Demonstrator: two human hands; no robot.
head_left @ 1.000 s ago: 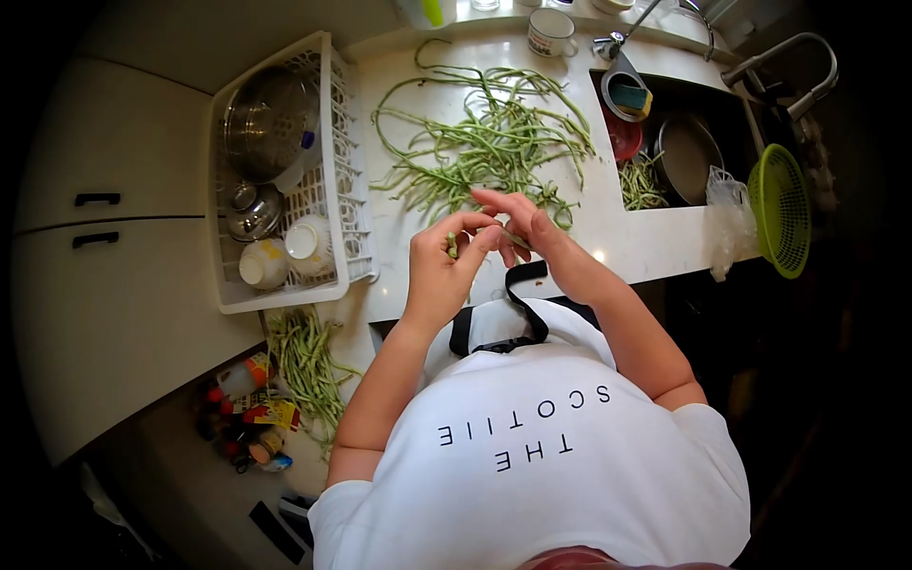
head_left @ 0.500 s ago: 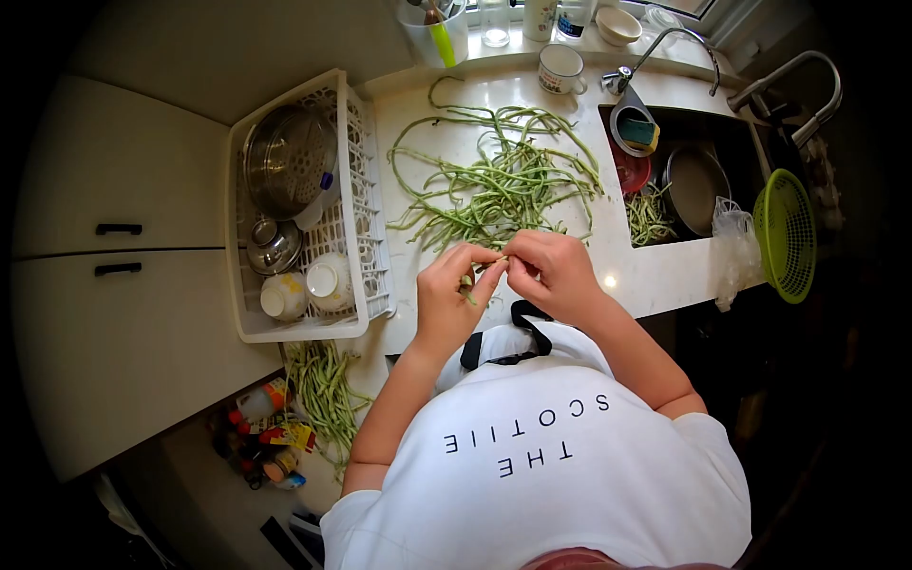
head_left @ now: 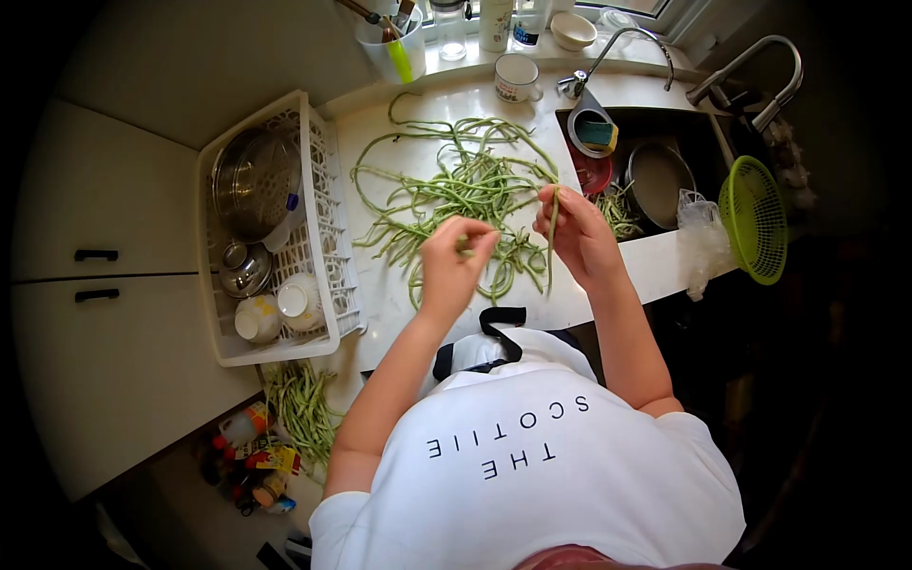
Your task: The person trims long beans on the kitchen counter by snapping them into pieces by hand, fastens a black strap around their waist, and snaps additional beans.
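Long green beans (head_left: 465,185) lie in a tangled heap on the white counter. My right hand (head_left: 584,237) pinches one long bean (head_left: 553,242) near its upper part, and the bean hangs down past the palm. To the left, my left hand (head_left: 456,266) is closed over the near side of the heap, thumb and fingertips together. A bit of green bean (head_left: 465,251) shows inside its curled fingers; most of it is hidden.
A white dish rack (head_left: 332,285) with pots and bowls stands left. More beans (head_left: 304,408) lie below it near bottles. At right are a sink (head_left: 708,133) with a pan and bean pieces, a plastic bag (head_left: 703,247) and a green colander (head_left: 755,218). An enamel mug (head_left: 516,80) stands behind.
My hands were together at the counter's near side and have parted. The right has moved forward and now holds up a long bean; the left has shifted slightly forward. The view has shifted slightly.
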